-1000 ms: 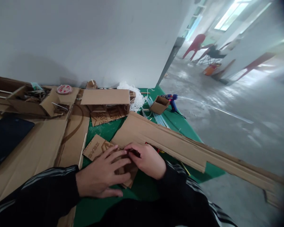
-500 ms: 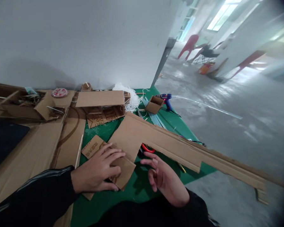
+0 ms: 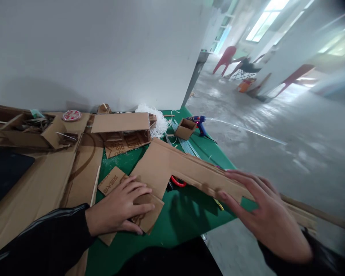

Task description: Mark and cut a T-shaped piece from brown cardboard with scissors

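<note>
My left hand [image 3: 119, 209] lies flat, fingers spread, on a small printed cardboard piece [image 3: 145, 214] on the green table [image 3: 178, 226]. My right hand [image 3: 264, 216] is out to the right with fingers apart, its fingertips touching the near edge of a long cardboard strip [image 3: 189, 170] that juts past the table edge. Red-handled scissors [image 3: 178, 181] peek out from under that strip.
A folded cardboard box [image 3: 121, 128], white string [image 3: 158, 119], a small open box [image 3: 185, 128] and a blue glue gun [image 3: 200, 123] sit at the back. Large cardboard sheets [image 3: 37, 184] cover the left. Red chairs [image 3: 225, 59] stand far off on the concrete floor.
My right hand left the small piece, lifted, and swung right to the long cardboard strip. My left hand stayed pressed on the small piece. The view turned slightly.
</note>
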`<state>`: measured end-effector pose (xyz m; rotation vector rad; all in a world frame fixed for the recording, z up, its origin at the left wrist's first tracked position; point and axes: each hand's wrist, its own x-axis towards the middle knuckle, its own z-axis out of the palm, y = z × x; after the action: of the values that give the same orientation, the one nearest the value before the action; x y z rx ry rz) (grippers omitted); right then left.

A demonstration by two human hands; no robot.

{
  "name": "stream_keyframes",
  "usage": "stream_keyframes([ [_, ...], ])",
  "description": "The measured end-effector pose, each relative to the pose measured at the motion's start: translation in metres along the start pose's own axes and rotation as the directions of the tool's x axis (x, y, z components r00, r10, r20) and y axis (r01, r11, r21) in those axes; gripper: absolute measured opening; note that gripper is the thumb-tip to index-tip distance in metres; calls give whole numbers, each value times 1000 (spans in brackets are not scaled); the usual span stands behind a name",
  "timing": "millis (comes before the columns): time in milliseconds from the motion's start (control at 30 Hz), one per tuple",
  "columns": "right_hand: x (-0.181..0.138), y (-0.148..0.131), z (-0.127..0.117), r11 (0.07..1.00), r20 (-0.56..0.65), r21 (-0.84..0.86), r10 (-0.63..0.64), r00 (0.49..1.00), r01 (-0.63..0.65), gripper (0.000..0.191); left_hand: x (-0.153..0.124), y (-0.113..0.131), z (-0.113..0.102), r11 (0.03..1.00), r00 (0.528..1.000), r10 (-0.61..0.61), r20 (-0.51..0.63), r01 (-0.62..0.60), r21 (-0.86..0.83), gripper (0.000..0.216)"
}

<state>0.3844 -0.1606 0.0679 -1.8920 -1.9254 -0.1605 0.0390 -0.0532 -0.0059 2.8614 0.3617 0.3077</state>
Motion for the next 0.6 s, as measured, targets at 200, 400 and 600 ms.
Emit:
stream_keyframes([
  [200,19,38,32,904,301,-334,-167,939,268,91,1,0,-1,1000,999,25,23,-25,16,59],
  [400,9,31,16,938,199,-321,-72,977,134,79,13,7,-19,991,995,96,28,-98,89,57],
  [600,-35,22,-14,970,68,-242,51,996,-33,76,26,27,-69,970,987,161,-22,-154,189,52],
])
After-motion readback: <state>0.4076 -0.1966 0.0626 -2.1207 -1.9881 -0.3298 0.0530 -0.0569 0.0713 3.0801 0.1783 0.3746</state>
